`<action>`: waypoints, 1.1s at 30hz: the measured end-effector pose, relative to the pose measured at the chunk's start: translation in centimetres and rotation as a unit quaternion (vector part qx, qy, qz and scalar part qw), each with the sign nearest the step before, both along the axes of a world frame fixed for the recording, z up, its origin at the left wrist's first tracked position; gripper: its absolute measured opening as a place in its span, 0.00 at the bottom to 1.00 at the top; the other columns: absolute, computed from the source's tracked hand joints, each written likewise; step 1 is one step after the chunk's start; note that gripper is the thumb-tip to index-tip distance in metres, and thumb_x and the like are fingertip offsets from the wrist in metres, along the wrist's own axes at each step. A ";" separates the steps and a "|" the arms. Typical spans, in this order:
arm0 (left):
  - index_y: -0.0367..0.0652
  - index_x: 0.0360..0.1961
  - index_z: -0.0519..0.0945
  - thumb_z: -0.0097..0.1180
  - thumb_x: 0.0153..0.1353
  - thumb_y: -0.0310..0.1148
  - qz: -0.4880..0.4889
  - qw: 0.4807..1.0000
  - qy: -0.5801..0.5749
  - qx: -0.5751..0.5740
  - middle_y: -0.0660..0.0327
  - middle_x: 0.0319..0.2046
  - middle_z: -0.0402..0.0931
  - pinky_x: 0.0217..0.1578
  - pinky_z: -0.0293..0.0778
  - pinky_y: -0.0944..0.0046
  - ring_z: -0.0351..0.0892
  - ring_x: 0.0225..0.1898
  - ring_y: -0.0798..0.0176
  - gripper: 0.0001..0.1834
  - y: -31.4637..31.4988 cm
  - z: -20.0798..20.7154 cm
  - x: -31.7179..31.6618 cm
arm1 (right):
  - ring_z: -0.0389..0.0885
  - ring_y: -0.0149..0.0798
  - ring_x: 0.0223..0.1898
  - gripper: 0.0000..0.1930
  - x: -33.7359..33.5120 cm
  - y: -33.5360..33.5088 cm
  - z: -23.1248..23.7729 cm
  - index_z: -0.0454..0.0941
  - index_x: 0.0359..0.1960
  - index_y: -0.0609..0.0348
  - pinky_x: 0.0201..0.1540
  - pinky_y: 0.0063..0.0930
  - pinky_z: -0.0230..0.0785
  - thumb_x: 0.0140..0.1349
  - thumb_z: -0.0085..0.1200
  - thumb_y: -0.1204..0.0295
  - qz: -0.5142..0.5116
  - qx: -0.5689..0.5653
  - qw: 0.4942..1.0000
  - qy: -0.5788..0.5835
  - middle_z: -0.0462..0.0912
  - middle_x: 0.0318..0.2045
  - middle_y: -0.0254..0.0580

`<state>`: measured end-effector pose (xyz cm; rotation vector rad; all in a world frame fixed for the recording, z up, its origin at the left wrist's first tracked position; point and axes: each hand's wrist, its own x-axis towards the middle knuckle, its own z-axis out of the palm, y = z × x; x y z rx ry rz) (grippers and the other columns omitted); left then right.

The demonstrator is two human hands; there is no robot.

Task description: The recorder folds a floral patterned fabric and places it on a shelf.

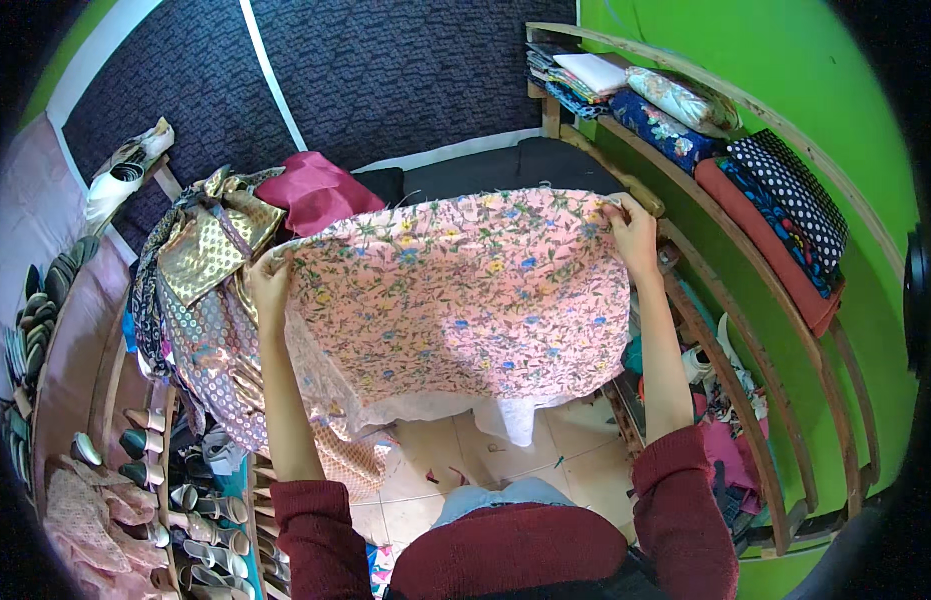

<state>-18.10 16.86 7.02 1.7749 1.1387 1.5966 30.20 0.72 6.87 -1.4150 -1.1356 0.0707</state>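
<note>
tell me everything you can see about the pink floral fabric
The pink floral fabric looks like thin woven cloth, printed with small blue and yellow flowers and green sprigs. Its upper edge is frayed, with loose threads. The left hand and right hand pinch it near the upper corners, so it hangs spread out in front of the person, slightly wavy, above the tiled floor. A brighter patch shows right of centre. White cloth shows below it; whether that is its reverse is unclear.
</note>
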 end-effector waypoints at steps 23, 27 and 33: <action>0.34 0.37 0.74 0.48 0.57 0.29 -0.117 0.989 -0.036 -0.081 0.65 0.30 0.73 0.32 0.66 0.73 0.69 0.30 0.74 0.10 1.5 -5.1 10.0 | 0.76 0.52 0.23 0.12 -5.1 5.5 -3.5 0.74 0.25 0.66 0.25 0.35 0.65 0.54 0.50 0.67 -0.101 -0.028 0.991 -0.078 0.74 0.19 0.55; 0.36 0.38 0.72 0.47 0.58 0.28 -0.177 0.984 0.022 0.016 0.60 0.28 0.73 0.32 0.67 0.71 0.70 0.30 0.73 0.08 -4.5 -2.8 15.2 | 0.76 0.33 0.19 0.09 -13.0 2.0 0.1 0.75 0.26 0.67 0.23 0.28 0.65 0.53 0.52 0.71 0.054 -0.044 0.997 -0.020 0.76 0.18 0.50; 0.36 0.38 0.68 0.45 0.59 0.29 -0.183 0.980 0.077 0.027 0.50 0.22 0.73 0.25 0.67 0.64 0.75 0.24 0.63 0.09 -10.3 -1.3 17.9 | 0.72 0.23 0.21 0.08 -17.2 2.1 0.0 0.77 0.28 0.66 0.24 0.21 0.65 0.51 0.54 0.73 0.144 -0.027 0.989 0.003 0.77 0.18 0.40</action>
